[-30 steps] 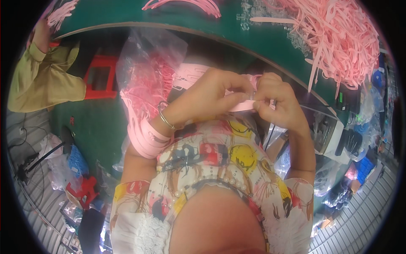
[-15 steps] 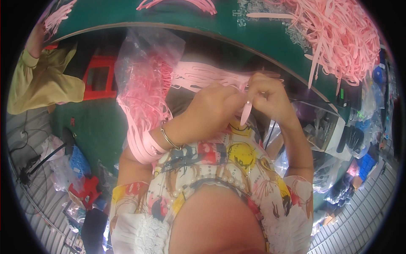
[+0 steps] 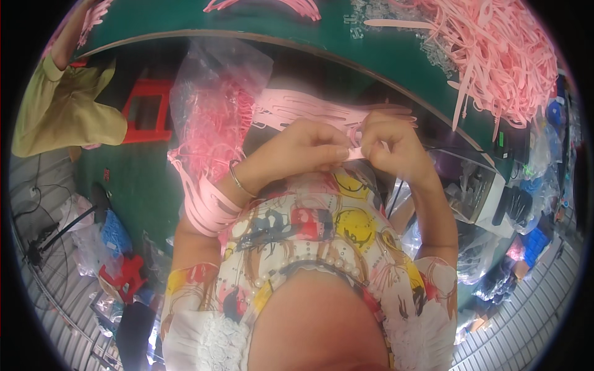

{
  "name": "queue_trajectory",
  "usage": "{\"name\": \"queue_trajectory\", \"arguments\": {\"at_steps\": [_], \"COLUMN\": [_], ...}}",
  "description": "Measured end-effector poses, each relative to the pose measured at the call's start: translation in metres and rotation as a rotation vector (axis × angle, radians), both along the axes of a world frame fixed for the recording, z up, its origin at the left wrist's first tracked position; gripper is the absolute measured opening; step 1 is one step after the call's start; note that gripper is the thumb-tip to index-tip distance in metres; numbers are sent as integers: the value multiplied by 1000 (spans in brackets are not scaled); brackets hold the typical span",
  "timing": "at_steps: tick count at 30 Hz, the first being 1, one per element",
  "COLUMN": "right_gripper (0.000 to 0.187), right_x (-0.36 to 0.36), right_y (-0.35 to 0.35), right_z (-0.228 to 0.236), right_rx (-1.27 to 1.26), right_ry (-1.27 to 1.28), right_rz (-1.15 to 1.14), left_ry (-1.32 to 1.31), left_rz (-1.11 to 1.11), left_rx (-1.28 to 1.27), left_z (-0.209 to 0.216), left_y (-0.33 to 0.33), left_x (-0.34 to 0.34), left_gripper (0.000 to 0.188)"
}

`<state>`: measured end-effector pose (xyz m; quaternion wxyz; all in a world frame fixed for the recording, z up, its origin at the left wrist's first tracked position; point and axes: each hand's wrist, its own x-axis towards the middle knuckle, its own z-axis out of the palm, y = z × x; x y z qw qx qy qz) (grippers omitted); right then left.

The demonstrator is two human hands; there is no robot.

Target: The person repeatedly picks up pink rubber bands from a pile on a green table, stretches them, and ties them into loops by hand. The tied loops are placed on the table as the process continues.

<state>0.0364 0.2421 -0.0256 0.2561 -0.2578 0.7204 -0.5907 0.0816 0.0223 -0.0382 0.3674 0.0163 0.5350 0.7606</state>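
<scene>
Between my two hands a pink strap (image 3: 356, 153) is stretched short and pinched at both ends. My left hand (image 3: 312, 145) has its thumb and fingers closed on the strap's left part. Curled into a fist, my right hand (image 3: 396, 145) grips the other part beside it. Just beyond my hands lies a flat bundle of pink straps (image 3: 297, 108), its right end partly hidden behind my right hand. Several pink straps loop (image 3: 207, 207) around my left forearm, below a metal bangle (image 3: 236, 176). To their left hangs a clear plastic bag (image 3: 216, 68) with pink straps in it.
A large heap of pink straps (image 3: 507, 68) covers the right of the green table (image 3: 247, 21), with small clear plastic pieces (image 3: 377, 18) beside it. A red stool (image 3: 147, 111) stands left, near another person in a yellow-green garment (image 3: 68, 111). Bagged goods lie at right.
My left hand has turned and opened out from a fist into a pinch on the strap. The strap's free end, which hung down, now lies level between my hands.
</scene>
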Motion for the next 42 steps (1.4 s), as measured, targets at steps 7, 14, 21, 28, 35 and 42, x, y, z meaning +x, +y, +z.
{"name": "queue_trajectory", "arguments": {"at_steps": [7, 14, 21, 28, 35, 42], "right_gripper": [2, 4, 7, 7, 9, 23], "right_x": [0, 0, 8, 12, 12, 10], "right_y": [-4, -11, -17, -13, -11, -17], "right_z": [-5, 3, -1, 2, -7, -3], "right_rx": [26, -13, 8, 45, 120, 99], "right_ry": [84, 293, 508, 468, 467, 571], "right_rz": [50, 58, -38, -42, 2, -11], "left_ry": [-119, -148, -317, -278, -110, -75], "left_rz": [-43, -11, 52, 12, 94, 137], "left_rx": [-64, 167, 475, 316, -22, -57], "left_z": [12, 9, -7, -16, 2, 14], "left_y": [-4, -3, 5, -2, -6, -3], "left_x": [-2, 11, 20, 16, 16, 14], "left_gripper": [19, 14, 18, 20, 18, 17]}}
